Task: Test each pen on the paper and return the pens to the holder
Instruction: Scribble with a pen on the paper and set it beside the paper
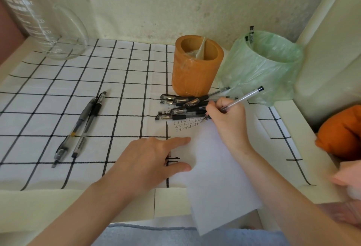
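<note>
My right hand (227, 120) grips a clear pen (243, 98) with a black end cap, its tip down on the white paper (216, 169) beside rows of small written marks (185, 125). My left hand (154, 160) lies flat with straight fingers pressing the paper's left edge. Several capped black pens (181, 107) lie in a pile just beyond the paper, in front of the orange pen holder (196, 70). Two more pens (82, 126) lie side by side on the checked cloth to the left.
A container lined with a green plastic bag (263, 66), with pen ends sticking out, stands right of the holder. A large glass measuring jug (39, 21) stands at the back left. An orange cloth object (340, 130) lies at the right edge. The paper overhangs the table's front edge.
</note>
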A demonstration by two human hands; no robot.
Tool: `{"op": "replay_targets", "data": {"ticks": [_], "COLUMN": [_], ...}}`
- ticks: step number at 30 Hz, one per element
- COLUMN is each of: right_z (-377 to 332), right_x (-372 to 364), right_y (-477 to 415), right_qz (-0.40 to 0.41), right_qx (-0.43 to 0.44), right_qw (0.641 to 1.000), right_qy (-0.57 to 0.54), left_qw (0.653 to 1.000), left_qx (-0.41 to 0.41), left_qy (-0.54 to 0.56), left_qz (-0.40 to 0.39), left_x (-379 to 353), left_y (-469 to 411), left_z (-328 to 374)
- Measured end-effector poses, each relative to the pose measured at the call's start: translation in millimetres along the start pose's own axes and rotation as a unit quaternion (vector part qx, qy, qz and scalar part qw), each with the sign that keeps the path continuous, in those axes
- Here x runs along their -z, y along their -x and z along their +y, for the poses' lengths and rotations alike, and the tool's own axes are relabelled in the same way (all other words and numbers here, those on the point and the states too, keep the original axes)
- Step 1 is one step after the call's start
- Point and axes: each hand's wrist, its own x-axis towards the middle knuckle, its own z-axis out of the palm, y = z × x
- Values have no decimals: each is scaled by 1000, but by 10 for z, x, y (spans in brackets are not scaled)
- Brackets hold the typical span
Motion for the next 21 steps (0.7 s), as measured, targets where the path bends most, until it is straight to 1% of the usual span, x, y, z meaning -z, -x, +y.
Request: {"op": "replay_targets", "data": {"ticks": [8, 17, 21], "right_z": [24, 13, 12], "right_x": [-4, -7, 4], "right_y": [6, 13, 15], "right_qz": [-5, -7, -9], "right_qx": [15, 17, 10], "right_qw": [1000, 1000, 1000], "right_qy": [-2, 18, 8], "left_qw": [1000, 1000, 1000], "left_qx": [-2, -7, -5], "left_qy": [-6, -4, -3], "left_qz": [4, 8, 8], "left_x": [-9, -12, -11], "left_y": [-17, -9, -5], "left_z": [3, -6, -1]}}
